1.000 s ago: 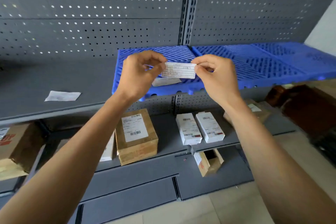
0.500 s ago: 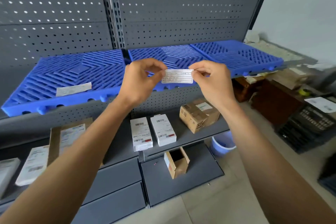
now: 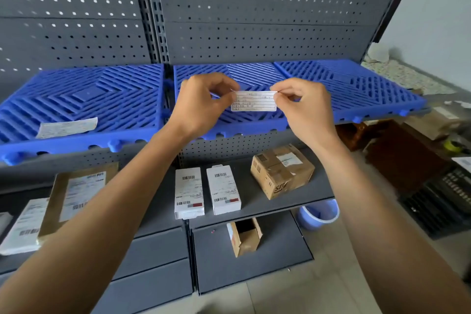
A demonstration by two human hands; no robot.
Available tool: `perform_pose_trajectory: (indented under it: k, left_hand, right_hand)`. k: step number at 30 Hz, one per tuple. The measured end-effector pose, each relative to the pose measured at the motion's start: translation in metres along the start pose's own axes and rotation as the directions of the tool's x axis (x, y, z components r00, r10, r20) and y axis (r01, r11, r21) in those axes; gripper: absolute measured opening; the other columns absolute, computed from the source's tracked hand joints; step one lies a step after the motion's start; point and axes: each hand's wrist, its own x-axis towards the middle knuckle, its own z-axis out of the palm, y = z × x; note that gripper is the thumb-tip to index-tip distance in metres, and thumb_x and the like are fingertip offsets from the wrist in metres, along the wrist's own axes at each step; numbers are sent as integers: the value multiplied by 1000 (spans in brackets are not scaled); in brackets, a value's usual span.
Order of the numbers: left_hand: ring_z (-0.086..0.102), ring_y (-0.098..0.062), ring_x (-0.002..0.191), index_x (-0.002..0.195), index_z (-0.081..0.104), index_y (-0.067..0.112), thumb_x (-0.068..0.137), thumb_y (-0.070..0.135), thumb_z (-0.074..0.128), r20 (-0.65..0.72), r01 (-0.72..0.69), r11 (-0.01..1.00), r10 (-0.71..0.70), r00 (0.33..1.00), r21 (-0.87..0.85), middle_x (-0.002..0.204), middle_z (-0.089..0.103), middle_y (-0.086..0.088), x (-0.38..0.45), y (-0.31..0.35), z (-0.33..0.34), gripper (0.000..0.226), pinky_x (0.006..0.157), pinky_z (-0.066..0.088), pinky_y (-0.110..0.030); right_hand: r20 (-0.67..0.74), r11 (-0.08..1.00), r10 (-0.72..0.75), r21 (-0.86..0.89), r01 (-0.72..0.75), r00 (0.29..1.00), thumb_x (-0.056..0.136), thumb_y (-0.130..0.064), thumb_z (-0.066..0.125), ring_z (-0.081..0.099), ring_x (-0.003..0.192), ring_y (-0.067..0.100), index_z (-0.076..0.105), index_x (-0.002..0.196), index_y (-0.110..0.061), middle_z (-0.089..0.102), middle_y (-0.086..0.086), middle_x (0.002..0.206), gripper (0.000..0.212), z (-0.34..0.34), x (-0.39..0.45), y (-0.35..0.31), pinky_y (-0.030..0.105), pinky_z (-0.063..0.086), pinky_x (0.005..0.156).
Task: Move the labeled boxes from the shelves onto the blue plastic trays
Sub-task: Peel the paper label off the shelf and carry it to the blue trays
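Observation:
My left hand (image 3: 204, 102) and my right hand (image 3: 303, 107) pinch the two ends of a small white paper label (image 3: 254, 101), held flat in the air over the middle blue plastic tray (image 3: 244, 130). Three blue trays line the upper shelf; the left tray (image 3: 76, 99) has another label (image 3: 66, 127) lying on it. On the shelf below stand two white labeled boxes (image 3: 189, 192) (image 3: 223, 192), a brown cardboard box (image 3: 281, 170), and a large flat brown box (image 3: 76, 194) partly hidden by my left forearm.
A grey perforated back panel (image 3: 254, 20) rises behind the shelves. An open small carton (image 3: 244, 236) lies on the bottom shelf. A pale blue bucket (image 3: 318, 214) stands on the floor at right, next to dark furniture and a black crate (image 3: 438, 201).
The view has swung to the right along the shelves, from the bare grey shelf to the blue trays. Both hands kept hold of the label and stayed at chest height.

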Motion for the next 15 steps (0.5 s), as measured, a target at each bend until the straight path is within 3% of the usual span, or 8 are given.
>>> perform_pose_trajectory:
  k: [3,7,11,15]
  left_hand:
    - [67,6,81,102,75,21,93,16,72,12,8,1000,-8,1000,25,83,75,13,7,-5,3,10,77,45,-6]
    - [67,4,78,105,76,22,92,15,73,53,43,999,-44,998,19,80,75,12,8,-6,6,15,80,49,-16]
    - [64,7,75,102,78,23,92,11,72,84,84,992,-92,992,92,82,76,10,5,-1,11,17,71,41,-3]
    - [67,5,80,100,78,28,92,15,73,32,157,976,-164,986,151,86,77,10,-2,7,18,16,68,48,-9]
  right_hand:
    - [27,1000,-15,-5,16,1000,89,-7,65,67,84,-6,77,100,-20,73,-14,88,21,2,11,7,7,48,72]
    - [82,1000,-15,1,15,997,89,-7,64,67,83,-5,77,100,-21,73,-14,87,21,1,17,16,7,46,69]
    - [154,999,-31,15,29,988,89,-7,64,67,81,-3,77,99,-21,73,-15,85,22,-3,21,26,8,46,65]
    - [237,997,-75,-4,78,969,89,-10,64,65,80,-4,77,100,-23,71,-20,83,22,-5,24,33,11,48,64]
